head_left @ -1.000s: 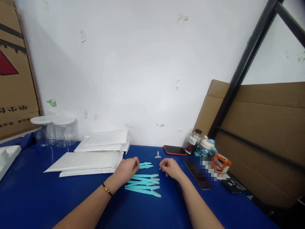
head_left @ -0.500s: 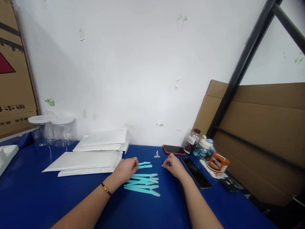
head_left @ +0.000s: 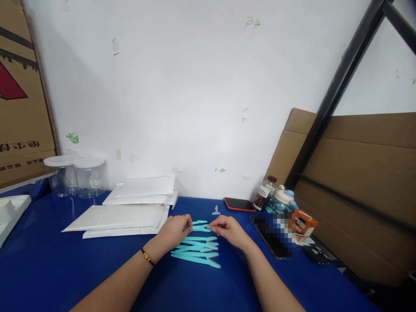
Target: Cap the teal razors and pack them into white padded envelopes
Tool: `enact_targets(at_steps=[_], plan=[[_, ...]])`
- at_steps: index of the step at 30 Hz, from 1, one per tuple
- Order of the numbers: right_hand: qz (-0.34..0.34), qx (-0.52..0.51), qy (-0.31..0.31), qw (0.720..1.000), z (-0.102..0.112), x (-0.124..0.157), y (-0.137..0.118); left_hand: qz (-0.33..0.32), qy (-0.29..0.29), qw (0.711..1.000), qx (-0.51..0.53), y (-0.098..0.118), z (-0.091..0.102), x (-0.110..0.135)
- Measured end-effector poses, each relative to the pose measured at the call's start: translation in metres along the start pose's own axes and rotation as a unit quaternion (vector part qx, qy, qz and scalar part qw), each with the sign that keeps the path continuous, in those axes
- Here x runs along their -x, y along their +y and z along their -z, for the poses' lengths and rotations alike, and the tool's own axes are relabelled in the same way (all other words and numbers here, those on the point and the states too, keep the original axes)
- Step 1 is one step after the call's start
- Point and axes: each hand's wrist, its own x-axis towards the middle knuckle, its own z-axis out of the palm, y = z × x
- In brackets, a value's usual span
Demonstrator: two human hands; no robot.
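Observation:
My left hand (head_left: 174,229) is closed, thumb and fingers pinching the handle end of a turquoise eyebrow razor (head_left: 199,229). My right hand (head_left: 230,230) is closed in a pinch at the blade end of that razor, on a small clear blade cap (head_left: 209,227) that its fingers partly hide. Another turquoise razor (head_left: 200,222) shows just behind the held one, and I cannot tell whether my left fingers touch it. Nearer to me, several turquoise razors (head_left: 193,258) lie side by side on the table, blade ends to the right. Beyond my hands lies a loose clear cap (head_left: 216,211).
White padded mailers (head_left: 118,217) are stacked left of my hands. Two lidded clear jars (head_left: 90,180) stand farther left. To the right are an orange-edged phone (head_left: 239,204), a black phone (head_left: 271,238), a brown-capped bottle (head_left: 264,193), a blue jug (head_left: 279,200) and an orange box (head_left: 303,225).
My right hand has moved left with the small clear cap, up to the blade end of the razor in my left hand. The view has shifted slightly.

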Motion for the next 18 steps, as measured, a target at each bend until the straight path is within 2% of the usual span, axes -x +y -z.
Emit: enact_targets(at_steps=[6,8,11,14,18], plan=[[0.023,-0.02,-0.078,0.996,-0.01,0.002,-0.016,-0.045,-0.055,0.997,0.044,0.013,-0.01,0.004],[0.01,-0.03,-0.056,0.998,-0.005,0.001,-0.013,-0.039,-0.055,0.997,0.046,0.014,-0.011,0.003],[-0.02,-0.057,-0.003,0.998,0.009,0.001,-0.004,-0.016,-0.024,0.998,0.049,0.008,-0.008,0.0],[-0.037,-0.073,0.002,0.997,0.019,0.003,0.002,0.008,0.003,0.998,0.056,-0.001,-0.005,-0.003],[-0.03,-0.071,-0.016,0.997,0.015,0.005,-0.002,0.019,0.003,0.998,0.065,-0.005,-0.003,-0.004]])
